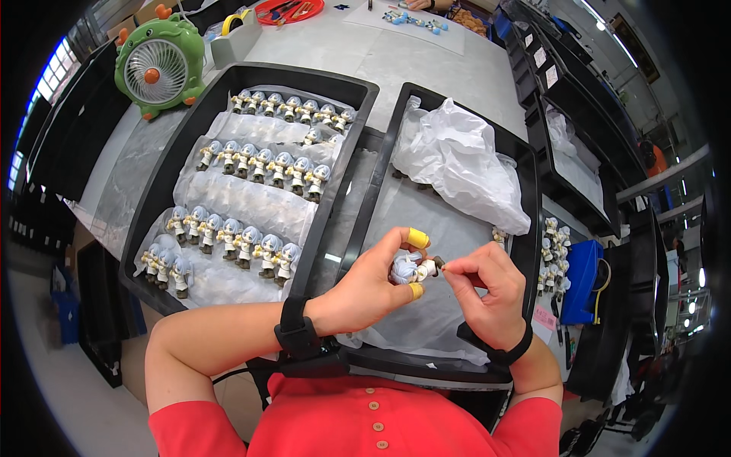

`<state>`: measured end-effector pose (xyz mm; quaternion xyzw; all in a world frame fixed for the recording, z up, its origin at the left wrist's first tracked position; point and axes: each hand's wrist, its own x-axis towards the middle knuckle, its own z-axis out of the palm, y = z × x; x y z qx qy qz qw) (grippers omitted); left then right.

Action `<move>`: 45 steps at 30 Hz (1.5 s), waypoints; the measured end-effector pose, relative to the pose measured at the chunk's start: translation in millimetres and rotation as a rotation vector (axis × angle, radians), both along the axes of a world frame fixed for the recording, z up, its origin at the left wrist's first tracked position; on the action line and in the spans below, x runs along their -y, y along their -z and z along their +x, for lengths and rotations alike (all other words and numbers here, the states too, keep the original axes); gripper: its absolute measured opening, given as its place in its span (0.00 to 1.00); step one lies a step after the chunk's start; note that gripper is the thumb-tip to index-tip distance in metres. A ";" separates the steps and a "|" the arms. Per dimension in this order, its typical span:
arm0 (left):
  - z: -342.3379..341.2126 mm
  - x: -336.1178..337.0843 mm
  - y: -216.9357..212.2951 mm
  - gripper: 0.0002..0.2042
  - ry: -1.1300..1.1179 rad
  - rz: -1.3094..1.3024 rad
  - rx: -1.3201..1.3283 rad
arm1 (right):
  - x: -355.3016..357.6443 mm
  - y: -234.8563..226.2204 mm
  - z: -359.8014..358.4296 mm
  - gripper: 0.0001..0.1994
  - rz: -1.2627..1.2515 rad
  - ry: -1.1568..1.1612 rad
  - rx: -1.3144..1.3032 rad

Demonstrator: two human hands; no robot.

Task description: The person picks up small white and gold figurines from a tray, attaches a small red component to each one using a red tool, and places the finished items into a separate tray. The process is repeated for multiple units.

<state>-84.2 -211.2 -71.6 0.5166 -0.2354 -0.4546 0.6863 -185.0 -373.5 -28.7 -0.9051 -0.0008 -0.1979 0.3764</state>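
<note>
The left hand (377,282) pinches one small figure (411,268) over the right tray (533,228) while the right hand (487,293) nips its arm, with four rows of figures (251,190) standing in the left tray (175,145).

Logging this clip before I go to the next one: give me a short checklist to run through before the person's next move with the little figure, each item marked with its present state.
1. Figure held firmly in the left hand, between two yellow-capped fingers: ok.
2. Right hand at the figure, fingertips pinched at its side: ok.
3. What the right fingertips pinch: cannot tell, too small.
4. Left tray holds rows of upright figures on white sheets: ok.
5. Right tray has bare sheet under the hands, with a crumpled white bag behind: ok.
6. Green fan stands apart from both trays: ok.
</note>
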 end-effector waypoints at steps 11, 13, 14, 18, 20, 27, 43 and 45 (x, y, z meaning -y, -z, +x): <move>-1.1 1.2 3.0 0.24 -0.007 -0.001 0.076 | -3.4 3.2 -0.9 0.06 -0.011 -0.031 -0.018; 1.0 1.8 2.4 0.24 0.016 -0.010 0.047 | -1.0 5.1 4.0 0.05 0.020 -0.029 0.005; 0.7 1.5 1.4 0.25 0.021 -0.036 0.019 | 2.4 3.1 7.5 0.04 -0.039 0.012 0.020; 2.8 -1.5 -6.7 0.26 0.002 -0.153 -0.112 | 12.7 10.0 9.8 0.05 0.109 0.037 -0.026; 6.3 -3.3 -9.8 0.26 -0.010 -0.204 -0.167 | 18.2 15.9 10.2 0.05 0.076 -0.005 -0.200; 16.7 -9.4 -19.1 0.24 -0.038 -0.288 -0.239 | 15.3 24.7 5.7 0.08 -0.020 -0.324 -0.563; 7.7 -3.4 -13.7 0.22 -0.062 -0.229 0.101 | -0.4 18.2 11.5 0.10 0.490 -0.070 -0.117; 8.4 -4.9 -14.7 0.22 -0.076 -0.220 0.060 | 1.7 17.6 11.0 0.09 0.543 -0.088 -0.178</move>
